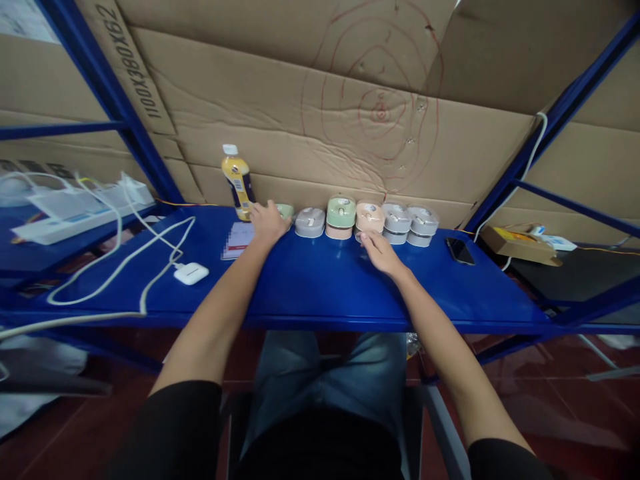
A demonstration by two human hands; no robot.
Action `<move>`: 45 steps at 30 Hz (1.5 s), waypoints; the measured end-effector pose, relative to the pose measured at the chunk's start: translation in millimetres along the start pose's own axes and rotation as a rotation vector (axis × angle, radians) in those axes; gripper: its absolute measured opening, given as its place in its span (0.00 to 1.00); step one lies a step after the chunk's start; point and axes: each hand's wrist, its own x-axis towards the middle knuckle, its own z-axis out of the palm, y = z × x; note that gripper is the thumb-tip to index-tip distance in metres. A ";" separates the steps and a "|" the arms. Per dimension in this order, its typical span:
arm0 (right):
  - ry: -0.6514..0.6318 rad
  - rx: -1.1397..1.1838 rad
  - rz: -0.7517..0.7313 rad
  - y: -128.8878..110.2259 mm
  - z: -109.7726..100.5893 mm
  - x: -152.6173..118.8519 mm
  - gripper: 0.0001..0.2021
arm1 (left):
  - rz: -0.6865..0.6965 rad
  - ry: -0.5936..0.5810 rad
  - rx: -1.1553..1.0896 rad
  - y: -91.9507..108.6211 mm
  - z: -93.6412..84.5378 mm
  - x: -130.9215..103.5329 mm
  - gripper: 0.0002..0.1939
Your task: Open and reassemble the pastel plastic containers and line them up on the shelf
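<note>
A row of small lidded plastic boxes stands along the back of the blue shelf. My left hand (269, 221) is at the left end, its fingers and thumb curved about a green box (286, 211) that it partly covers. To its right sits a single grey box (310, 222). Beside that, a green box (341, 211) rests on a peach one (339, 231). My right hand (381, 252) has its fingertips closed at the lower front of a stack topped by a peach box (370, 215); the lower box is mostly hidden. Two grey stacks (397, 217) (421, 220) finish the row.
A yellow drink bottle (239, 183) stands behind a paper card (239, 240). White cables (117, 267) and a white charging case (191, 273) lie on the left. A phone (460, 251) is at the right. Cardboard (250, 100) backs the shelf, between blue posts (110, 87).
</note>
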 end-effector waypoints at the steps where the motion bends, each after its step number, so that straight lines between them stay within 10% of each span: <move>1: -0.003 0.003 0.003 0.1 0.3 -0.2 0.39 | 0.065 0.000 0.006 -2.0 2.1 1.3 0.32; 7: -0.027 -0.013 0.017 -0.1 1.8 -0.5 0.35 | 0.420 -0.065 0.047 12.8 2.7 0.3 0.31; 17: -0.051 -0.031 0.021 -2.8 2.7 -0.3 0.31 | 0.227 -0.276 0.170 64.0 19.2 12.4 0.42; 35: -0.069 -0.056 0.032 -0.8 6.7 -0.1 0.32 | 0.097 -0.067 -0.028 81.3 14.1 -23.4 0.43; 45: -0.080 -0.048 0.025 -2.2 6.6 -0.1 0.32 | 0.157 -0.216 -0.025 66.9 10.6 -25.8 0.38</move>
